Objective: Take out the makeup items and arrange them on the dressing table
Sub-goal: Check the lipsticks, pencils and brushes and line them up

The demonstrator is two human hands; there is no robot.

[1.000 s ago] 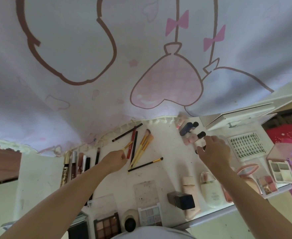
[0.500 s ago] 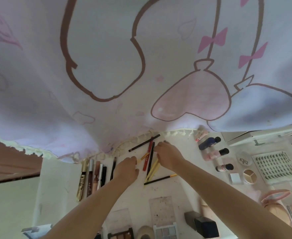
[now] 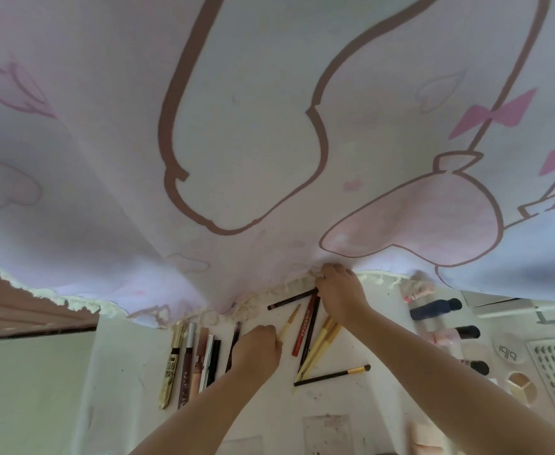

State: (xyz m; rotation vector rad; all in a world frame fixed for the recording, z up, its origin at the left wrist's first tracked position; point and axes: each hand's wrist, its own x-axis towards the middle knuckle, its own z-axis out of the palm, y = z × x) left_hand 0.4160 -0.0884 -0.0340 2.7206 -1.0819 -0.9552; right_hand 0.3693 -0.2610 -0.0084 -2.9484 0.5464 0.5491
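My left hand (image 3: pixel 258 348) curls round the near end of a thin gold pencil (image 3: pixel 289 321), pinching it against the dressing table (image 3: pixel 128 366). My right hand (image 3: pixel 341 292) is curled too, fingertips on the far ends of the pencils, gripping the dark brown pencil (image 3: pixel 292 299) (I cannot tell how firmly). Between my hands lies one red pencil (image 3: pixel 305 325); just right of my left hand are two yellow-handled brushes (image 3: pixel 320 343), and nearer me one black brush (image 3: pixel 333 375). Left of my left hand, five tubes (image 3: pixel 190 359) lie side by side. Right of my right arm are three dark-capped bottles (image 3: pixel 435 309). A printed curtain (image 3: pixel 236 126) hangs beyond.
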